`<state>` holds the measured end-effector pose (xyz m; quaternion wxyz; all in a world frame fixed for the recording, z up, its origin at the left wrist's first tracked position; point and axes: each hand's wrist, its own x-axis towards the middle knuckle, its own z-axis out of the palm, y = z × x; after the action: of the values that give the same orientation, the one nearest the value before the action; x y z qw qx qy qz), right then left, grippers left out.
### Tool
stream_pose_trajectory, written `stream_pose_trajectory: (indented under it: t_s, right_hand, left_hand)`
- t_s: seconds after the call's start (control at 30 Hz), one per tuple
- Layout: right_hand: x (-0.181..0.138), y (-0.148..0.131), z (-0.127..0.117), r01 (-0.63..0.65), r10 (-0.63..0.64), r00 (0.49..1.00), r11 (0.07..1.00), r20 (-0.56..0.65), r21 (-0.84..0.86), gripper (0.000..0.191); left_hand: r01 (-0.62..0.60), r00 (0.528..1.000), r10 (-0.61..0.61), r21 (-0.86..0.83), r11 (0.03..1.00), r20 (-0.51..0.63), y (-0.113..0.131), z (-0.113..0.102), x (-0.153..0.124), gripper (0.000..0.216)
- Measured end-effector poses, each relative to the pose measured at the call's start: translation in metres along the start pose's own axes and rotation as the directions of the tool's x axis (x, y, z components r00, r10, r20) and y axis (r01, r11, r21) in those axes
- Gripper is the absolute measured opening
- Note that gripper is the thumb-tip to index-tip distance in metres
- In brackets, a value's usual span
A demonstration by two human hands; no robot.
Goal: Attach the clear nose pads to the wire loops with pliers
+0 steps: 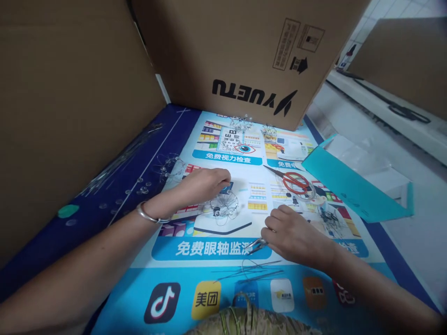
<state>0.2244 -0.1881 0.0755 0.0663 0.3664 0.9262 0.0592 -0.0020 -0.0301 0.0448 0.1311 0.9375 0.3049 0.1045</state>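
While cardboard [223, 51] stands behind, printed sheeting [181, 272] underlies wirework [225, 207].

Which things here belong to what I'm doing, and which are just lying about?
Seemingly part of the job:
wire piece, apparently held in the left hand
pliers, in the right hand
loose wires
clear beads

Probably just lying about:
orange-handled scissors, not held
turquoise box
cardboard box

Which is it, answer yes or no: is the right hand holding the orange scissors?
No, the orange scissors lie on the printed mat; the right hand holds a metal tool.
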Motion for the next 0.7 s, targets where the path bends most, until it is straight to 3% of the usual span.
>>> stream_pose_trajectory:
  t_s: [0.17,0.47,0.7]
  right_hand:
    - [0.001,-0.010,0.009,0.028,-0.029,1.000,1.000,-0.002,-0.012,0.011]
    - [0.002,-0.025,-0.007,0.041,-0.039,0.999,0.997,0.026,-0.069,0.015]
    - [0.003,-0.009,0.000,-0.011,0.011,1.000,1.000,0.024,0.021,0.014]
  left_hand:
    - [-0.007,1.000,0.007,0.024,1.000,0.000,0.001,0.002,0.000,0.019]
    - [-0.036,0.999,0.036,0.011,0.999,0.008,0.006,0.001,0.000,0.018]
    - [-0.009,1.000,0.009,-0.015,1.000,0.015,0.003,0.003,0.001,0.017]
